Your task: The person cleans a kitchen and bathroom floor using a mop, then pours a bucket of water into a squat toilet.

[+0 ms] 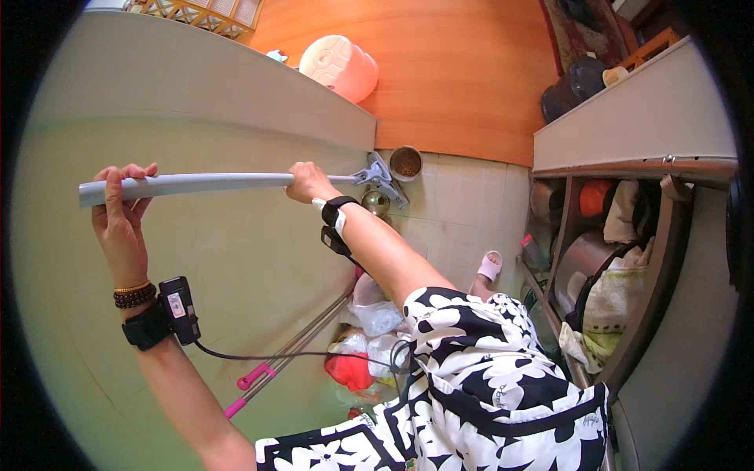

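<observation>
A mop with a pale grey handle (224,183) is held roughly level across the view, in front of a greenish wall. My left hand (123,212) is at the handle's thick upper end, its fingers around it. Farther along the shaft, my right hand (309,182) is closed in a fist around it. The mop's grey-blue plastic head (379,178) is down by the wall corner, beside a round container with brown contents (406,163) and a shiny round metal object (376,202). Both wrists wear black straps with small devices.
Beige tiles (465,185) meet an orange wood floor (453,76). A pink plastic stool or bucket (341,68) stands past the wall. Plastic bags (377,318) and pink-fitted metal poles (294,335) are by the left wall; an open cabinet (568,218) with pots and cloths is at right.
</observation>
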A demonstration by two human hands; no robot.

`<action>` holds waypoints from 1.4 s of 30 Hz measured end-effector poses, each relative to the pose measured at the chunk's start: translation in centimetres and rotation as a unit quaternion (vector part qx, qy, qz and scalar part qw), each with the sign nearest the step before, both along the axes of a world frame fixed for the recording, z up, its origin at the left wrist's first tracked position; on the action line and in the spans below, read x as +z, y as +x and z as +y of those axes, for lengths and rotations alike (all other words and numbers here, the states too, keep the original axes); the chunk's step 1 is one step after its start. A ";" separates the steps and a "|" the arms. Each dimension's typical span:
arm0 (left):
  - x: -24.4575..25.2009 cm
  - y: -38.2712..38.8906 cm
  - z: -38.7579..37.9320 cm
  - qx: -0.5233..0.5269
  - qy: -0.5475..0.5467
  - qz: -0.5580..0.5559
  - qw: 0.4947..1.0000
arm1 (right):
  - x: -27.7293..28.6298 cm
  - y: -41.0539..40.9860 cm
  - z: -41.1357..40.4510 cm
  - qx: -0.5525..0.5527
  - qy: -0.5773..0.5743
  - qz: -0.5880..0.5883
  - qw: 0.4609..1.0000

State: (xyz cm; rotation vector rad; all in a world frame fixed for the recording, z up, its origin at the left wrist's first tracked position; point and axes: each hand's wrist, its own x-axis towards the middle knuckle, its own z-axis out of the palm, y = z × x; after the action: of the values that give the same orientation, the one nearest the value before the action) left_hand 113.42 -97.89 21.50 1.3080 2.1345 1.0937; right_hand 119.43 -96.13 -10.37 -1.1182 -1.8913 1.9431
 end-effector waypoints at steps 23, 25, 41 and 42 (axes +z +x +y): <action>3.4 7.3 -10.6 -0.055 -0.008 -0.137 0.989 | 3.5 13.2 -12.1 -0.029 0.079 -0.087 0.993; 4.5 7.4 -11.1 -0.070 0.000 -0.137 0.988 | 4.9 13.7 -12.2 -0.056 0.089 -0.075 0.992; 2.9 11.4 -17.0 0.029 0.071 -0.127 0.989 | 2.5 14.1 -9.4 0.106 0.183 -0.066 0.975; 3.4 11.4 -16.7 0.023 0.062 -0.108 0.992 | 3.5 13.6 -9.2 0.103 0.186 -0.065 0.975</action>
State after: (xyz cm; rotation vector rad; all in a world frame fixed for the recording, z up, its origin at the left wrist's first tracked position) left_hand 124.86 -114.60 24.89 1.1397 1.9716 1.3421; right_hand 133.07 -105.32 -6.86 -0.9896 -2.3991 1.5394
